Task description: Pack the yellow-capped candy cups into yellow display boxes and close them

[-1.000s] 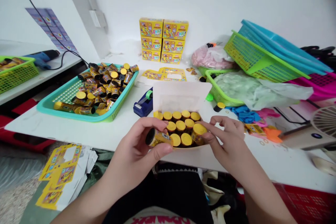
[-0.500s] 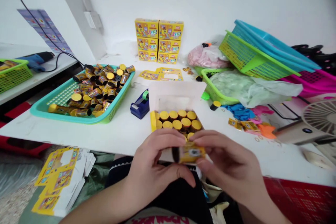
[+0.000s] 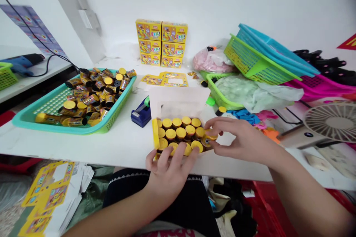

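One tube (image 3: 206,141) at the right end of the box (image 3: 180,97)

My right hand (image 3: 242,140) pinches it near the cap (image 3: 213,137) — my left hand (image 3: 170,173) spreads over the front caps (image 3: 196,146). Probably light, stiff, slick — best held round its sides.

The open carton (image 3: 180,96) sits on the tabletop (image 3: 128,145), its white-lined lid raised at the back, a yellow flap at its left; inside, small tubes (image 3: 180,133) stand upright in rows, yellow caps up, while a tilted tube (image 3: 206,141) leans at the right end
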A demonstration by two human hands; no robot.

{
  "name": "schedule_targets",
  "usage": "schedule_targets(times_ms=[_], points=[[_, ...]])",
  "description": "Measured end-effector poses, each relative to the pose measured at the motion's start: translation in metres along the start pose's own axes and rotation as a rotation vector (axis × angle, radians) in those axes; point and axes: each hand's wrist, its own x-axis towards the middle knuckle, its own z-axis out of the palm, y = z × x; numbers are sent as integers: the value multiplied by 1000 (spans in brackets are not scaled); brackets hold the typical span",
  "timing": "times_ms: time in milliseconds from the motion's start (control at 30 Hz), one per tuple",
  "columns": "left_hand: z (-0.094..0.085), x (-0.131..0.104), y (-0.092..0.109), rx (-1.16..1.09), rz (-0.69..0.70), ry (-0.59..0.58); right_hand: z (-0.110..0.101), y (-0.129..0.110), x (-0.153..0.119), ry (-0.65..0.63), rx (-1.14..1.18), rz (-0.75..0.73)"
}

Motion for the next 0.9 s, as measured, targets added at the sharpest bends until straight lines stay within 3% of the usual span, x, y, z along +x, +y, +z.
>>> schedule_targets(times_ms=[133, 200, 267, 333, 433, 500, 600, 700, 900], points=[[-1, -3, -7, -2, 19, -10, -7, 4, -2, -166, -28, 1], [-1, -10, -22, -99, 25, 89, -5, 18, -7, -198, -49, -21], [0, -19, -45, -330, -19, 190, 4, 40, -12, -177, -10, -39], [3, -25, -69, -583, -134, 90, 22, 65, -15, -95, 133, -32], [11, -24, -96, -836, -267, -269, 59, 92, -15, -61, 404, -14], [18, -17, -106, -992, -276, -407, 79, 98, -13, -1, 550, -16], [35, 0, -115, -1124, -137, -347, 90, 97, -8, 155, 629, -36], [56, 17, -125, -1211, -25, -279, 85, 96, -1, 296, 570, -66], [90, 23, -137, -1266, 14, -230, 86, 112, 9, 413, 393, -233]])
